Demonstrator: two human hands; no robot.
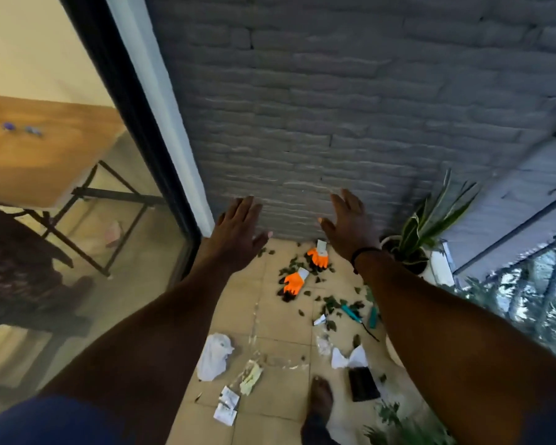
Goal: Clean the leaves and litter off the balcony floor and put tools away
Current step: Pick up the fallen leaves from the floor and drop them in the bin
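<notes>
Both arms are stretched out ahead over the balcony floor (pixel 276 319), the left hand (pixel 238 231) and right hand (pixel 347 226) flat and spread — fingers (pixel 247 205) straight, wide apart, holding nothing.

The mess lies below them on the tan tiles. Small green leaves (pixel 329 305) are scattered from the foot of the grey brick wall (pixel 334 107) toward the middle of the floor, thickest around the two orange gloves (pixel 294 282), which lie near the wall. Leaves like these look thin and light, likely to skid on tile, so I'd judge they are better gathered in a bunch than pinched singly.

Nearer the person's bare foot (pixel 321 396) lies the litter: a crumpled white plastic bag (pixel 214 356) toward the glass-door side, torn paper packets (pixel 228 404) at the near edge, and white crumpled paper (pixel 349 358) beside a dark flat object (pixel 363 383) I cannot identify. All soft and weightless by the look — any fold or corner gives a hold.

Teal-handled tools (pixel 350 311) lie among the leaves toward the railing side; what kind they are I cannot tell. They look stiff and slim, so take them by the handle, not the dark thin end. A potted snake plant (pixel 424 232) stands in the far corner.
</notes>
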